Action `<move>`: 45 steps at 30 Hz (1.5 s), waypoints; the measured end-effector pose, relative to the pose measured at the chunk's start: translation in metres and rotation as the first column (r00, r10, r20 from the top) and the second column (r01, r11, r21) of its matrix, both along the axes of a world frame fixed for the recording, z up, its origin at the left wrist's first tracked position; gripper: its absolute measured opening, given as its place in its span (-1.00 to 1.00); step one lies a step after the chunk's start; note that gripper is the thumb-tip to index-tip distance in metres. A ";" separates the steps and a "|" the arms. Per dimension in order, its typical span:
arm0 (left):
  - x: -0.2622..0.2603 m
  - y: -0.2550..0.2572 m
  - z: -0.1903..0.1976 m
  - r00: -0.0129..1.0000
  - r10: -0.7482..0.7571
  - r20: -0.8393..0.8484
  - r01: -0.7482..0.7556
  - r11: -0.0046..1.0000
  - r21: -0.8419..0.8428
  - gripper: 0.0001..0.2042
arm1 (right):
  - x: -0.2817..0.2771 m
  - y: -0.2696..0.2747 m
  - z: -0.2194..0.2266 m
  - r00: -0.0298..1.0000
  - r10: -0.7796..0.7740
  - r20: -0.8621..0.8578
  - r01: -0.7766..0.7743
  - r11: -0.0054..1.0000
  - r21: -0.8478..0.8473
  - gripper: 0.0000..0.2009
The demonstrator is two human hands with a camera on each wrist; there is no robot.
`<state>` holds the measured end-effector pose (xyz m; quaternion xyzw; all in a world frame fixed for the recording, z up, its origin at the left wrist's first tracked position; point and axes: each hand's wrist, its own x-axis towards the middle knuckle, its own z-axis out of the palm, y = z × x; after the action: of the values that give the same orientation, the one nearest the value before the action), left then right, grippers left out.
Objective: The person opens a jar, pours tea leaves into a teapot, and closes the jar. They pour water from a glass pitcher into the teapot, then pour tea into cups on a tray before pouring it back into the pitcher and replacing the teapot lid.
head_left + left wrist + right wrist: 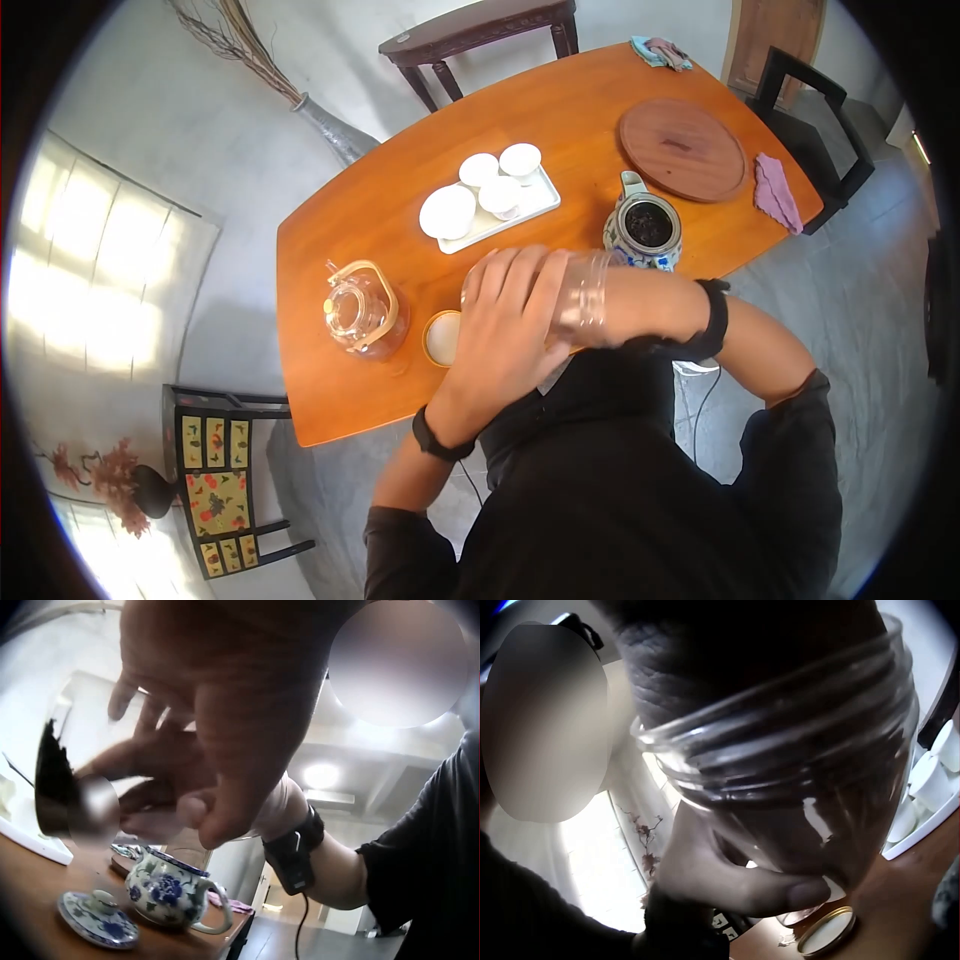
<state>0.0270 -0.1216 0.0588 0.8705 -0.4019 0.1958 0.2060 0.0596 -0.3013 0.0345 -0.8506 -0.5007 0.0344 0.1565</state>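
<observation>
A clear glass jar (590, 292) lies tipped on its side in front of the body, just over the table's near edge. My left hand (510, 320) grips it from outside, thumb and fingers wrapped round its wall. Through the jar's mouth goes my right hand (161, 772), in past the wrist. In the left wrist view its fingers reach toward dark, leaf-like bits (54, 769) at the jar's bottom; whether they pinch any I cannot tell. A gold-rimmed round lid (442, 338) lies on the table beside the left hand.
A blue-and-white teapot (169, 892), its lid (101, 919) off beside it, stands right. On the left is a glass teapot (365, 315). White cups (447, 212) sit on a white tray (547, 197). Farther right lie a round wooden tray (690, 145) and a pink cloth (776, 192).
</observation>
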 end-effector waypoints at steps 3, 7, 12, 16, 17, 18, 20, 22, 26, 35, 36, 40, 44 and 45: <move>0.024 -0.018 -0.005 0.997 -0.057 -0.049 0.060 0.995 0.076 -0.26 | 0.012 -0.037 -0.010 0.996 0.033 0.081 -0.061 0.921 0.384 -0.93; 0.046 -0.044 0.005 0.987 -0.043 -0.157 0.066 0.988 0.139 -0.21 | 0.012 -0.087 0.009 0.862 0.158 -0.482 0.139 0.841 0.523 -0.92; 0.075 -0.073 0.004 0.992 0.039 -0.123 -0.012 0.977 0.211 -0.22 | 0.029 -0.135 -0.003 0.525 -0.211 -0.825 0.759 0.554 0.342 -0.89; 0.082 -0.083 0.008 0.987 0.120 -0.108 -0.086 0.958 0.274 -0.22 | 0.042 -0.137 -0.017 0.677 -0.595 -0.433 0.735 0.578 0.355 -0.91; 0.083 -0.083 0.009 0.989 0.125 -0.081 -0.096 0.951 0.295 -0.23 | 0.042 -0.133 -0.020 0.704 -0.634 -0.319 0.708 0.598 0.375 -0.90; 0.082 -0.083 0.009 0.990 0.125 -0.072 -0.099 0.950 0.295 -0.23 | 0.043 -0.128 -0.021 0.721 -0.663 -0.200 0.680 0.620 0.391 -0.90; 0.081 -0.081 0.008 0.993 0.109 -0.043 -0.093 0.956 0.277 -0.22 | 0.043 -0.120 -0.023 0.730 -0.670 -0.136 0.667 0.655 0.356 -0.86; 0.079 -0.081 0.011 0.993 0.115 -0.018 -0.103 0.945 0.311 -0.19 | 0.038 -0.111 -0.023 0.737 -0.670 -0.091 0.638 0.644 0.423 -0.83; 0.070 -0.085 0.015 0.989 0.139 -0.058 -0.111 0.933 0.343 -0.17 | 0.034 -0.120 -0.025 0.788 -0.559 -0.260 0.609 0.642 0.465 -0.82; 0.067 -0.087 0.002 0.999 0.022 0.033 -0.030 0.972 0.234 -0.24 | -0.010 -0.102 -0.039 0.802 -0.359 -0.477 0.585 0.316 0.747 -0.87; 0.070 -0.085 0.002 0.998 -0.053 0.046 0.043 0.981 0.189 -0.25 | -0.006 -0.106 -0.029 0.798 -0.359 -0.485 0.591 0.306 0.746 -0.87; 0.070 -0.091 0.009 0.979 -0.167 0.113 0.149 0.977 0.153 -0.23 | 0.032 -0.109 0.001 0.830 -0.043 -0.556 0.407 0.729 0.551 -0.89; 0.069 -0.090 0.019 0.989 -0.095 0.113 0.085 0.992 0.089 -0.17 | 0.081 -0.079 0.000 0.842 -0.370 -0.392 0.447 0.885 0.127 -0.77; 0.075 -0.087 0.018 0.995 -0.053 0.084 0.048 0.997 0.063 -0.14 | 0.081 -0.074 0.013 0.889 -0.390 -0.240 0.411 0.911 0.044 -0.77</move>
<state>0.1017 -0.2084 0.0766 0.8566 -0.4381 0.2155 0.1670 0.1408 -0.3752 0.0477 -0.9178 -0.2944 0.0745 0.2557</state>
